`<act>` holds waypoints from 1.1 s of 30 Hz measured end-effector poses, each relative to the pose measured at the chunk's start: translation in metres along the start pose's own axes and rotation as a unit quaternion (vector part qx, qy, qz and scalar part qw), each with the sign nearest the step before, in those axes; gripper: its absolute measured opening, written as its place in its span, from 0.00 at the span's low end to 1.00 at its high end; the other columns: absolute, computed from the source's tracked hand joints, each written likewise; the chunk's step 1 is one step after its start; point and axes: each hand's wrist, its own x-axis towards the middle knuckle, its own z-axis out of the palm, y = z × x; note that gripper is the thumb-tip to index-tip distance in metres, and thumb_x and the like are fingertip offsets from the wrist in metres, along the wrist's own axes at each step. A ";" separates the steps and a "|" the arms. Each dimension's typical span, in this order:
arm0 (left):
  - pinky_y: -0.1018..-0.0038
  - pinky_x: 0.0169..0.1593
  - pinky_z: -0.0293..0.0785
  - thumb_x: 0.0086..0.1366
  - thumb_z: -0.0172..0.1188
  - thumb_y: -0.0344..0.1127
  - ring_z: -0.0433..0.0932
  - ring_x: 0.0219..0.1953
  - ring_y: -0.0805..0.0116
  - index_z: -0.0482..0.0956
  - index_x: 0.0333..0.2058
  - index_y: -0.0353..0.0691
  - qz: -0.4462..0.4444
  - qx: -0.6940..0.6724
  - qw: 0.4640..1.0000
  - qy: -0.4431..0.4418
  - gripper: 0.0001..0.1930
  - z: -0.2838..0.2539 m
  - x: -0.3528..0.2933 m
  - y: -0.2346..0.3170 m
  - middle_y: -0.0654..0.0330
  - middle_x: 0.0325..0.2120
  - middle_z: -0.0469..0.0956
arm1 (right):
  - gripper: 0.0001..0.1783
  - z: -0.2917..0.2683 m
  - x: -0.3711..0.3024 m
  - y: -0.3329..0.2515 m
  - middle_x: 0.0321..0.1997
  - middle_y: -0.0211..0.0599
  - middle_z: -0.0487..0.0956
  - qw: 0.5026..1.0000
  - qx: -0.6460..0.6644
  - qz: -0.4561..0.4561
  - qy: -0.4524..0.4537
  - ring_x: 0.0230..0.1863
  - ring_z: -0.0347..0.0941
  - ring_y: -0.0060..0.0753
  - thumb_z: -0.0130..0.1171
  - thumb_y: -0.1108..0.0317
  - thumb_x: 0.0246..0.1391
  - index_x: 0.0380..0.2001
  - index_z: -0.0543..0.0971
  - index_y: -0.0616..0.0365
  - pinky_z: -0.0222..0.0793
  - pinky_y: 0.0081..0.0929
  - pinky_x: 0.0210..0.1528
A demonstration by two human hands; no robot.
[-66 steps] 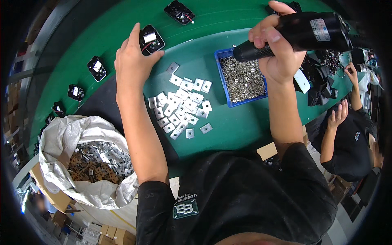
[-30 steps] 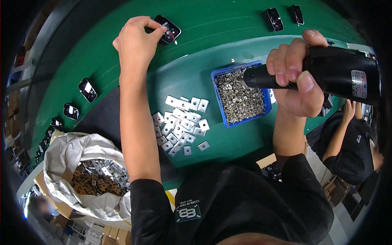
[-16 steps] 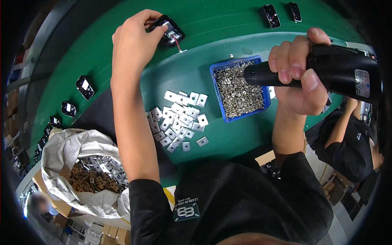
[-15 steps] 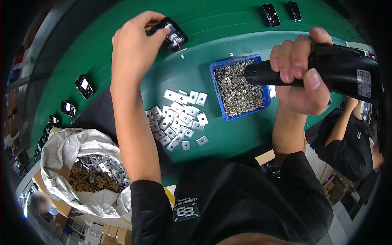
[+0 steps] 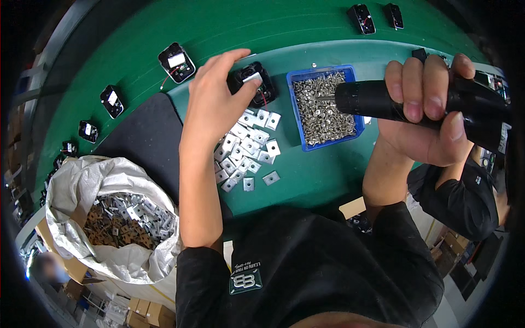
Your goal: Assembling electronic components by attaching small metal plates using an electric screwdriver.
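My left hand (image 5: pixel 216 101) grips a black plastic housing (image 5: pixel 267 94) by its near left side, thumb over the rim. Inside the housing a white block and a red wire show; its far side is partly behind my fingers. Just below it, silver square metal plates with holes (image 5: pixel 250 145) lie in a loose pile. My right hand (image 5: pixel 429 112) is wrapped round a black electric screwdriver (image 5: pixel 363 99), held level. The screwdriver's bit points left over a blue bin (image 5: pixel 306 143) full of silver screws (image 5: pixel 322 120); whether it touches a screw I cannot tell.
Similar black housings (image 5: pixel 176 63) stand spaced along the green belt (image 5: pixel 240 27) beyond the green table. A white woven sack (image 5: pixel 65 218) of metal plates stands at left, beside a dark mat (image 5: pixel 147 136). At right a co-worker's dark sleeve (image 5: pixel 456 202) shows.
My left hand has brought the housing from the belt toward me and right, beside the plates. Another housing shows where the hand was. The screwdriver has shifted slightly right, its bit still over the screws.
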 end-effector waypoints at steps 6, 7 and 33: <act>0.67 0.47 0.66 0.48 0.70 0.32 0.77 0.40 0.61 0.82 0.39 0.42 0.177 -0.040 0.983 0.018 0.17 0.001 -0.017 0.032 0.60 0.36 0.80 | 0.28 0.002 -0.002 -0.015 0.29 0.20 0.72 0.998 0.053 0.026 0.011 0.29 0.67 0.18 0.60 0.61 0.47 0.53 0.68 0.50 0.60 0.22 0.40; 0.69 0.50 0.67 0.45 0.72 0.31 0.78 0.41 0.63 0.83 0.38 0.42 0.182 -0.019 0.983 0.008 0.17 0.003 -0.021 0.037 0.61 0.35 0.82 | 0.28 0.004 -0.001 -0.015 0.30 0.20 0.72 0.998 0.057 0.031 0.009 0.29 0.67 0.18 0.60 0.61 0.47 0.53 0.68 0.50 0.60 0.22 0.40; 0.73 0.44 0.65 0.52 0.63 0.24 0.79 0.32 0.68 0.84 0.37 0.39 0.184 -0.092 0.979 -0.004 0.12 0.022 -0.038 0.039 0.61 0.28 0.82 | 0.27 0.016 0.007 -0.019 0.31 0.21 0.75 0.996 0.071 0.056 -0.027 0.30 0.72 0.17 0.64 0.62 0.45 0.50 0.72 0.49 0.63 0.21 0.41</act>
